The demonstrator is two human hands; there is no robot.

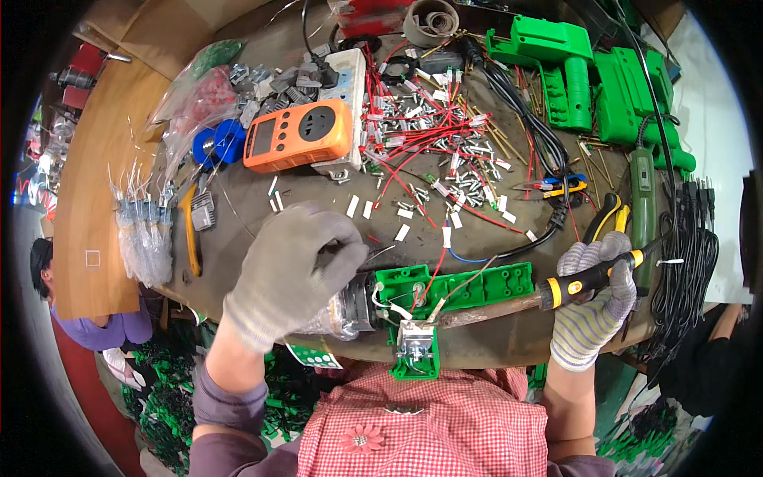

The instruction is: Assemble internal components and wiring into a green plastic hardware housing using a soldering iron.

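My left hand (298,266), in a grey glove, is closed in a pinch above a green tool housing (477,288). A thin solder wire (383,251) shows at its fingertips; a fine strand runs toward it from a blue spool (220,145). My right hand (594,306), in a striped glove, grips a soldering iron (584,281) by its black and yellow handle. The iron's shaft points left, its end beside a metal-faced switch (415,342) in the housing's grip. A red wire and a brown wire lead to the switch. Left of it sits a dark motor part (359,302), partly under clear plastic.
An orange meter (298,133) lies beyond my left hand. Screws and red wires (445,151) are strewn across the middle. Green housings (556,67) stand at the back right; black power cords (687,262) hang at the right edge. Pliers (608,219) lie near my right hand.
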